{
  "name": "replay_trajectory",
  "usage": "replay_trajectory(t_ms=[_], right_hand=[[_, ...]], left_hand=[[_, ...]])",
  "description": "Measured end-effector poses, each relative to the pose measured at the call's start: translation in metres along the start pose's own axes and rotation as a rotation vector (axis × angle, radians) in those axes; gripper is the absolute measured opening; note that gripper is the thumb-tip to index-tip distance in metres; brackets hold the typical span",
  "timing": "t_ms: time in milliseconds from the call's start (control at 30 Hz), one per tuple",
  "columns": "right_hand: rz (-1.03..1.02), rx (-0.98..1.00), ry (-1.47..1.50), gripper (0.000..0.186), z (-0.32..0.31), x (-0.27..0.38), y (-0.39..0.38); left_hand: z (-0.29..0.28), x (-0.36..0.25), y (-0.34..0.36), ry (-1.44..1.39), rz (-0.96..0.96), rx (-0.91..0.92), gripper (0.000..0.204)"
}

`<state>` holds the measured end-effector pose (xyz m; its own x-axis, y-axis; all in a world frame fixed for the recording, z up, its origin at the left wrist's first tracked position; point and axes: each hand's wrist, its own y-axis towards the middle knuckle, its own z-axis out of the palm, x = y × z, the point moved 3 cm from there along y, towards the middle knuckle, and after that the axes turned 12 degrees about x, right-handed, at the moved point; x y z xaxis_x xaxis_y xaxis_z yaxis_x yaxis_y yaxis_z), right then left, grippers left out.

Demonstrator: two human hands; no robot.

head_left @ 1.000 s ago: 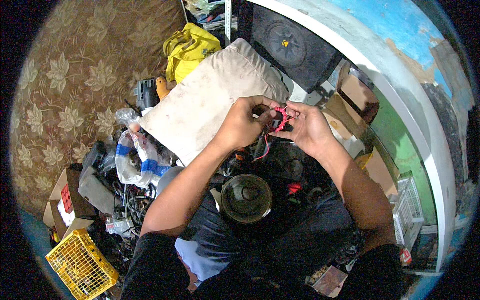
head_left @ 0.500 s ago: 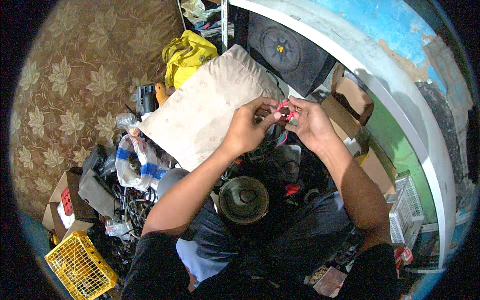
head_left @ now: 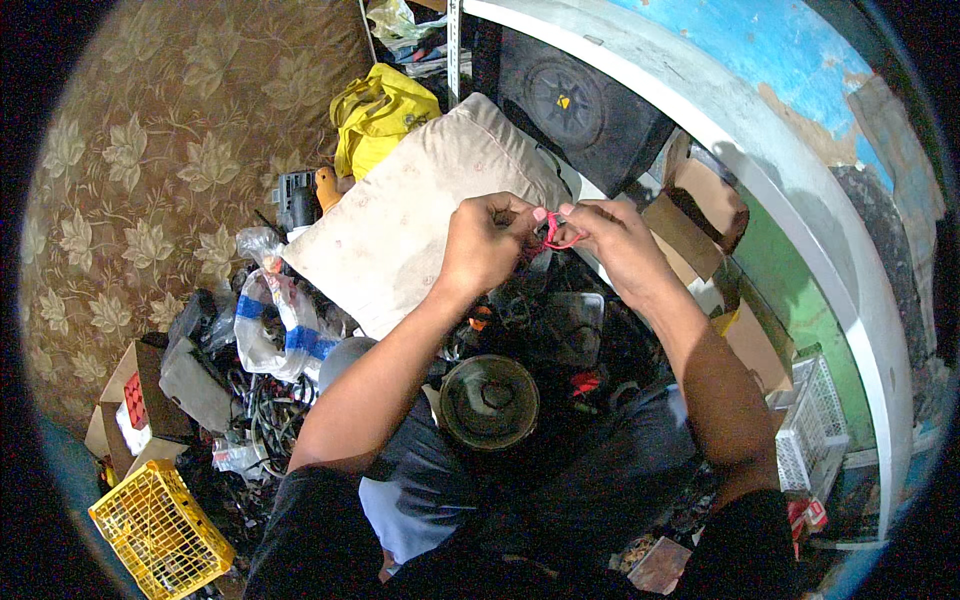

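Note:
Between my two hands is a thin pink-red cord or wire (head_left: 556, 236), bent into a small loop; its exact kind is too small to tell. My left hand (head_left: 482, 248) pinches one side of it with thumb and fingers. On the other side my right hand (head_left: 622, 245) closes thumb and fingertips on it. Both hands are raised over the right edge of a beige cushion (head_left: 400, 235). Below them, between my knees, stands a round pot-like container (head_left: 489, 402) with a clouded top.
To the left lie tangled black cables (head_left: 265, 415) and a clear plastic bag with blue bands (head_left: 275, 320). A yellow basket (head_left: 160, 530) sits at lower left. A black speaker (head_left: 575, 105) stands at the back, cardboard boxes (head_left: 750, 345) and a white basket (head_left: 808, 425) at right.
My fingertips have shifted slightly left with the cord. The right fingers have curled inward, and the cord now shows as a more open loop.

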<state>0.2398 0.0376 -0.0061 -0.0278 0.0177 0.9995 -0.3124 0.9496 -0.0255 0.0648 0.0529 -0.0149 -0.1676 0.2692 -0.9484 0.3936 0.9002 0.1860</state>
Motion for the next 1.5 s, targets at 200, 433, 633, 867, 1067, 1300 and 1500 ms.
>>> replay_trajectory(t_ms=[200, 433, 633, 867, 1067, 1300, 1500], right_hand=[[-0.024, 0.006, -0.324, 0.021, 0.0, 0.019, -0.006], [-0.263, -0.096, -0.671, 0.021, -0.015, 0.034, -0.01], [-0.406, -0.235, -1.095, 0.011, 0.003, 0.067, -0.025], [-0.498, -0.327, -1.01, 0.013, -0.008, 0.064, -0.022], [-0.377, -0.289, -0.687, 0.013, -0.023, 0.033, -0.006], [-0.168, -0.014, -0.497, 0.015, -0.012, -0.019, 0.013], [0.094, 0.167, -0.235, 0.018, 0.0, -0.024, 0.008]], left_hand=[[-0.008, 0.005, 0.002, 0.07, -0.04, -0.04, 0.021], [-0.006, -0.003, 0.0, 0.17, 0.031, -0.015, 0.016], [-0.011, 0.002, -0.002, 0.094, -0.047, 0.111, 0.017], [-0.012, -0.005, -0.005, -0.128, 0.044, 0.343, 0.022], [-0.01, -0.019, -0.011, -0.315, 0.077, 0.308, 0.023], [0.003, -0.011, -0.012, -0.65, -0.065, 0.171, 0.026], [0.005, -0.012, -0.014, -0.571, -0.151, 0.117, 0.023]])
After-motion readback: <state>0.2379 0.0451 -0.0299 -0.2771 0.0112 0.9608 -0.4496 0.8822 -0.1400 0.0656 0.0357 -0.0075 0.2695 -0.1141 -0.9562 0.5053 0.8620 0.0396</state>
